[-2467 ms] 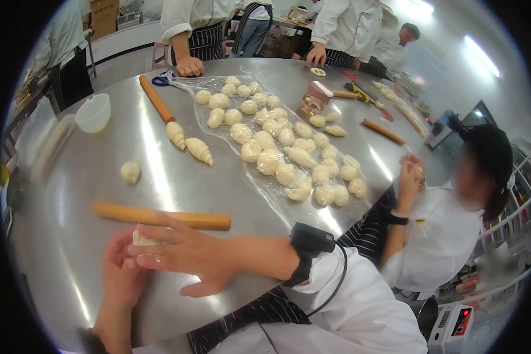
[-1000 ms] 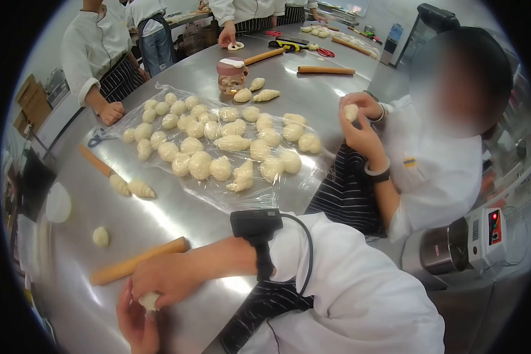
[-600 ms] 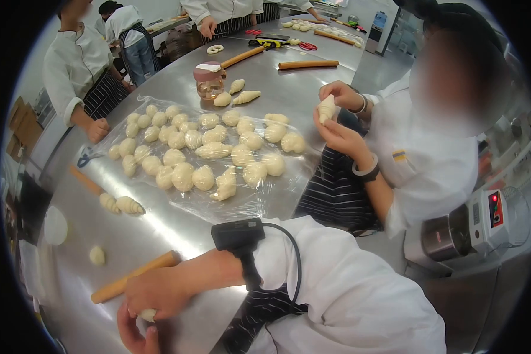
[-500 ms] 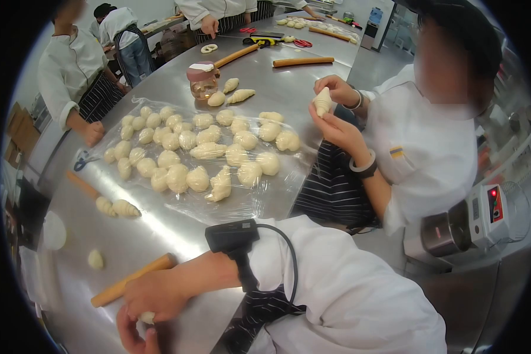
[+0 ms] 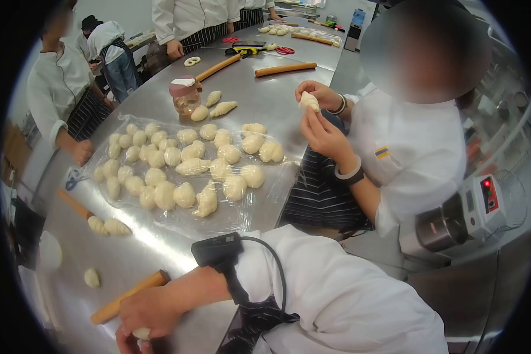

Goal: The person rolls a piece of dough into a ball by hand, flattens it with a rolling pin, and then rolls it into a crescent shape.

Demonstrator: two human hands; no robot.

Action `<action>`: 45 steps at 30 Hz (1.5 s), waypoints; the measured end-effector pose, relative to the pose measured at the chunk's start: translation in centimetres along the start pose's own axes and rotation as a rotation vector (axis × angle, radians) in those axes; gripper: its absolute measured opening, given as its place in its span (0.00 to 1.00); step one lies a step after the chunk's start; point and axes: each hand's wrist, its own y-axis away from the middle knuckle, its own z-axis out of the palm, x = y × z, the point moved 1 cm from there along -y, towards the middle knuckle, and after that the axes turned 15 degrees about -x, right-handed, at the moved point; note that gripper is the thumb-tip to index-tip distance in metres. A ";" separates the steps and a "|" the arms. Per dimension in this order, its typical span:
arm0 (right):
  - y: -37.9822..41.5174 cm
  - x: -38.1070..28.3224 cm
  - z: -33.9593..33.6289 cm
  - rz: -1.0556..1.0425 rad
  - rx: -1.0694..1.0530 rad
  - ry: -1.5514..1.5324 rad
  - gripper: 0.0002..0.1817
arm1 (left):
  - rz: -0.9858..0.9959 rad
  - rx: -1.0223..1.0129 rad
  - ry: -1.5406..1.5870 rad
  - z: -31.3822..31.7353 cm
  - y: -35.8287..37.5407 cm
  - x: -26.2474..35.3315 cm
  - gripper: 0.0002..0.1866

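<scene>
Pale dough, a small piece (image 5: 141, 333), sits pinched between the person's two hands at the bottom edge of the view, low over the steel table (image 5: 259, 106). The right hand (image 5: 150, 310) curls over it from above, fingers closed on the dough; the left hand (image 5: 127, 343) is mostly cut off by the frame, but its fingers close on the piece from below. A wooden rolling pin (image 5: 130, 289) lies just beside the right hand, its near end hidden behind it. Farther out, a lone dough ball (image 5: 92, 277) rests on the bare steel, and a plastic sheet (image 5: 248, 206) carries many dough pieces. To the right a seated co-worker holds a rolled dough piece (image 5: 308, 101) in both hands.
</scene>
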 end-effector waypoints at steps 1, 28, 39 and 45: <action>0.0 -0.3 -0.3 -0.009 0.007 -0.005 0.15 | -0.013 0.009 -0.014 0.2 -0.1 0.6 0.25; 0.2 0.5 0.8 0.037 0.102 -0.060 0.15 | -0.038 0.027 -0.140 -0.4 0.7 0.9 0.23; -0.5 3.1 2.2 0.028 -0.001 0.037 0.18 | -0.065 -0.023 -0.280 -0.8 0.7 0.4 0.20; 0.0 0.8 0.2 -0.007 0.009 -0.108 0.18 | -0.127 0.015 -0.261 -0.7 0.8 0.4 0.19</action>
